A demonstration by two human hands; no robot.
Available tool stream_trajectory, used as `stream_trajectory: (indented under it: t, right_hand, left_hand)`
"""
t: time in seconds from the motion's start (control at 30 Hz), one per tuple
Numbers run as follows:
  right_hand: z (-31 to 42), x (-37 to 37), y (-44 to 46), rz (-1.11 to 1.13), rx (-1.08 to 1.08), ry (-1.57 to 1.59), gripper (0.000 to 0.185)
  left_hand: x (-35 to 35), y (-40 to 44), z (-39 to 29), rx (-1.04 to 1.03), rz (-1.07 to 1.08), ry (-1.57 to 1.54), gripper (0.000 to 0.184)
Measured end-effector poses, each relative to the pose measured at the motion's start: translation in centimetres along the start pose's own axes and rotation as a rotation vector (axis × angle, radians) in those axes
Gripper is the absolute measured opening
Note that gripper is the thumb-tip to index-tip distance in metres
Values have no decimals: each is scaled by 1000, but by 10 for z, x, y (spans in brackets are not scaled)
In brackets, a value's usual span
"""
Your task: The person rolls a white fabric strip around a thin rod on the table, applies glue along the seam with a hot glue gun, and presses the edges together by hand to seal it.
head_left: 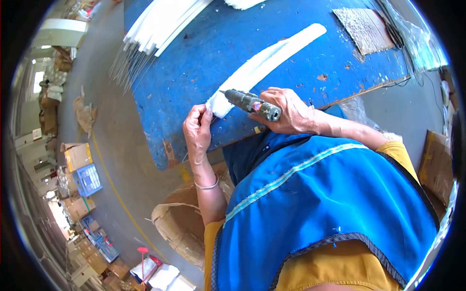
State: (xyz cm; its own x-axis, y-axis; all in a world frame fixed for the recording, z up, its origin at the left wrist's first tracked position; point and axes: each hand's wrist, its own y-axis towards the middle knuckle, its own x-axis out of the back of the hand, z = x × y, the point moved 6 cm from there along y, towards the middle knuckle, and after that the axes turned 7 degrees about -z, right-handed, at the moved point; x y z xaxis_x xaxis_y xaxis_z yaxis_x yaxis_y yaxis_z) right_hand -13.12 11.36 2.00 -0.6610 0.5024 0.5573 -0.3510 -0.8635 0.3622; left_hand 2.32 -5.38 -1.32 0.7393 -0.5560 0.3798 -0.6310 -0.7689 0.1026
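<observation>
A long white soft strip point(262, 65) lies slantwise on the blue table point(194, 77). At its near end my left hand point(199, 127) pinches the edge between thumb and fingers. My right hand point(286, 110) is wrapped round a dark, patterned tool point(252, 104), shaped like a glue gun or small driver. The tool's narrow tip points left, over the strip's near end and close to my left fingers. Whether the tip touches the strip I cannot tell.
White rods with thin wires point(158, 24) lie at the table's far left. A rough pale pad point(364, 30) sits at the far right, beside clear plastic point(417, 34). An open cardboard container point(182, 225) stands below the table's front left edge.
</observation>
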Motion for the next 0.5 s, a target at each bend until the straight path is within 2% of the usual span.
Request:
stream_trajectory:
  t: [0.5]
  right_hand:
    - [-6,0,1,29,-83,-50,30]
  left_hand:
    - [0,-1,0,9,-10,-27,15]
